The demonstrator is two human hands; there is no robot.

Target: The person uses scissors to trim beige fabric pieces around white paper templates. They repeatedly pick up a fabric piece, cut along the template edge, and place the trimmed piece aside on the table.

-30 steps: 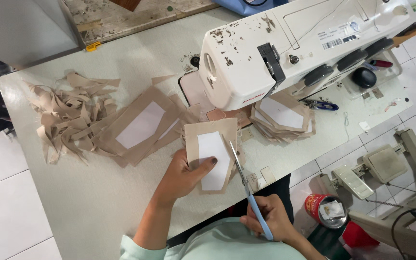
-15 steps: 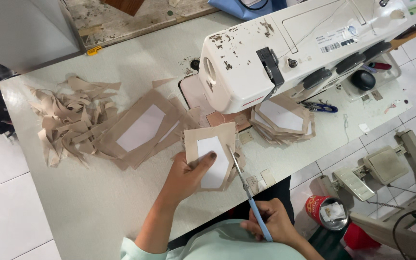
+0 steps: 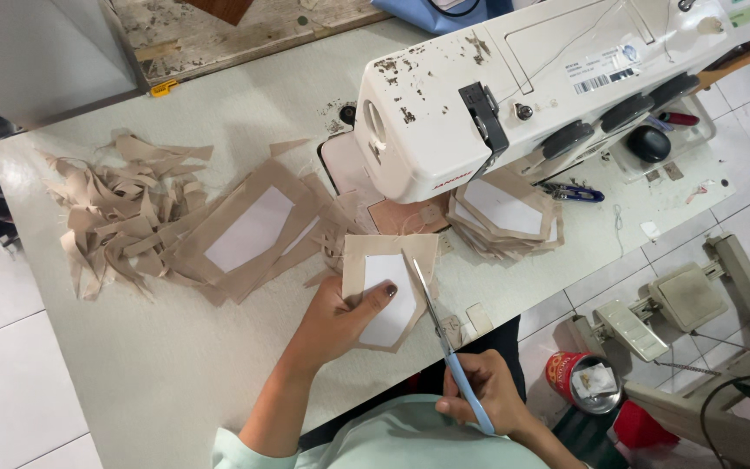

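My left hand [image 3: 333, 321] holds a beige fabric piece [image 3: 390, 287] with a white pentagon-shaped lining, just above the near table edge. My right hand [image 3: 479, 395] grips blue-handled scissors [image 3: 444, 347]; their blades lie along the right side of the piece, tips near its top right corner. A white sewing machine [image 3: 514, 87] stands just beyond.
A stack of beige rectangular frames with white centres [image 3: 249, 230] lies left of the piece, beside a heap of beige trimmings [image 3: 119, 213]. A stack of trimmed pieces [image 3: 505, 208] sits under the machine arm. Small blue snips [image 3: 570, 193] lie to the right. A red can [image 3: 583, 380] stands on the floor.
The scissors have shifted slightly along the piece's right edge, and my left hand has turned the piece a little. The view has drifted somewhat.
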